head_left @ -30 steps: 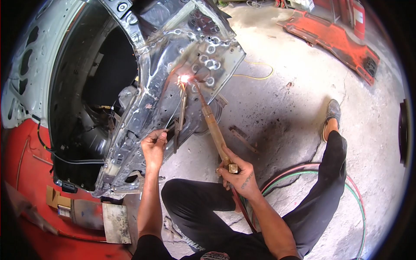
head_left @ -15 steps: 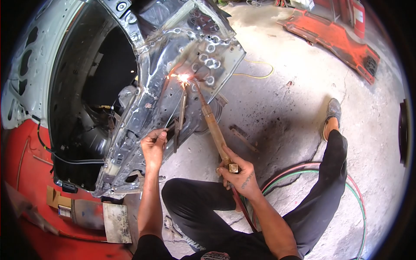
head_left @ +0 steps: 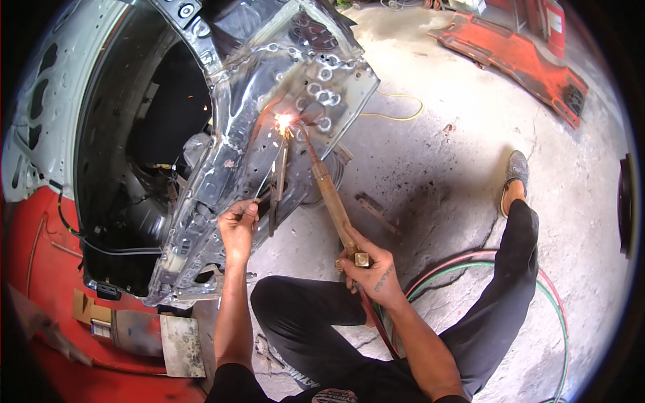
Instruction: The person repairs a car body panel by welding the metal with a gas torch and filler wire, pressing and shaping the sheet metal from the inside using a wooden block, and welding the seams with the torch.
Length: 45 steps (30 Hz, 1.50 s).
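Observation:
My right hand (head_left: 368, 262) is wrapped round the handle of a brass gas welding torch (head_left: 329, 193). The torch tip points up and left at a glowing, sparking spot (head_left: 283, 123) on a bare metal car body panel (head_left: 295, 87). My left hand (head_left: 239, 221) pinches a thin filler rod (head_left: 266, 185) that runs up toward the glow. Bright light hides the rod's far end. A narrow metal bar or clamp (head_left: 281, 173) stands against the panel, just right of the rod. Round weld marks (head_left: 326, 98) dot the panel.
Red and green hoses (head_left: 463, 258) curve over the concrete floor (head_left: 443, 148) at right. An orange-red metal piece (head_left: 510, 64) lies at the back right near a fire extinguisher (head_left: 555, 28). My foot (head_left: 516, 176) rests on the floor. A small box (head_left: 101, 321) sits lower left.
The sparks have shifted, with some now falling below the glowing spot. Both hands, the torch and the rod stay in nearly the same place.

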### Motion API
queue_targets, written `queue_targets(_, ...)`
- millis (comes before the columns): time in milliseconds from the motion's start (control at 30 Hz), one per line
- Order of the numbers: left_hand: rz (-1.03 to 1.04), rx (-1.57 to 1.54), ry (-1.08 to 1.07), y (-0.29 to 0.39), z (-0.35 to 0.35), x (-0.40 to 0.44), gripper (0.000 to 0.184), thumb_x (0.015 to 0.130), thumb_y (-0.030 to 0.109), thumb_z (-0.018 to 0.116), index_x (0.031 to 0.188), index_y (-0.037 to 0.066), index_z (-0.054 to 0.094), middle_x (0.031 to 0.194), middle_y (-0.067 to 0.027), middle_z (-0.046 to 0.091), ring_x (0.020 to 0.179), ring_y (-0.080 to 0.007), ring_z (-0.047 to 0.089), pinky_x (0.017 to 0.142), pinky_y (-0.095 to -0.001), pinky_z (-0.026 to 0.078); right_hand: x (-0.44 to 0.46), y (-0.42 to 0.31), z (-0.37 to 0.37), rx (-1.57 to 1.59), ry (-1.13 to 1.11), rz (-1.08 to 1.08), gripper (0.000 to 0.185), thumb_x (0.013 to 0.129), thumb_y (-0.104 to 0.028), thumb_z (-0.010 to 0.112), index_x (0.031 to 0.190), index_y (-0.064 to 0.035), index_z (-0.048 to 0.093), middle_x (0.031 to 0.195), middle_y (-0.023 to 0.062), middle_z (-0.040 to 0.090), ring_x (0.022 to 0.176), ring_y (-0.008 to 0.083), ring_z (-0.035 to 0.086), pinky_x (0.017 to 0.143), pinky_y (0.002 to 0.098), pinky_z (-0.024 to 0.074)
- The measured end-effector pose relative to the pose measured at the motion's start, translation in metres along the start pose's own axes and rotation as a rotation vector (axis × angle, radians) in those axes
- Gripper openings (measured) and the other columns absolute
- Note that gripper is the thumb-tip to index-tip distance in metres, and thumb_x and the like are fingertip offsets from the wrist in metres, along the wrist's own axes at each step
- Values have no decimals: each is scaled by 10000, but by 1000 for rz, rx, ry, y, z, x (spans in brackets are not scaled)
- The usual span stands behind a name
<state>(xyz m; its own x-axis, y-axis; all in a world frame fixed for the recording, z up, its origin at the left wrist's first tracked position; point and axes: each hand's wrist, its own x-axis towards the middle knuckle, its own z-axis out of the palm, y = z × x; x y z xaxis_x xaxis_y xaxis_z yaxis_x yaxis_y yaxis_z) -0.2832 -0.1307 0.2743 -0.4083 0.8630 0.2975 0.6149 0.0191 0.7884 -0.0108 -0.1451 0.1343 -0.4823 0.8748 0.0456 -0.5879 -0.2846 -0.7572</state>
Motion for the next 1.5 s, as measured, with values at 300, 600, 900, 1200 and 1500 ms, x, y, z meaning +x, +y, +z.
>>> queue_targets(300,6,-33,-14,1,2,1,145,1003,95,680,1035,-28,749,669,18,592,516,-53,474,467,-226,347,1,0,-1,-9,1,-8,675,932,79,664,1557,-90,474,962,65,683,613,84,624,512,239,528)
queue_targets(600,0,-46,-11,-1,3,1,150,1005,98,680,1039,-32,748,674,14,595,517,-55,479,462,-223,346,0,-2,0,-6,8,-4,671,927,78,672,1551,-77,482,971,65,683,623,78,620,543,233,525)
queue_targets(900,4,-41,-8,-2,3,1,148,1002,100,688,1042,-27,751,681,12,601,515,-56,487,460,-220,352,0,-2,0,-2,2,-33,663,925,90,674,1542,-79,497,962,62,681,626,75,619,548,232,522)
queue_targets(1200,-18,-37,2,-3,3,0,149,999,105,693,1041,-27,749,684,12,602,516,-54,485,462,-218,349,1,-1,-1,-25,0,-39,659,925,88,676,1539,-70,498,968,60,678,631,75,622,546,231,520)
queue_targets(1500,-12,-36,3,-2,4,0,145,998,94,689,1044,-29,748,676,15,602,511,-54,480,462,-221,350,1,4,-1,2,-1,-49,668,921,103,674,1540,-79,499,976,66,680,611,75,619,530,234,521)
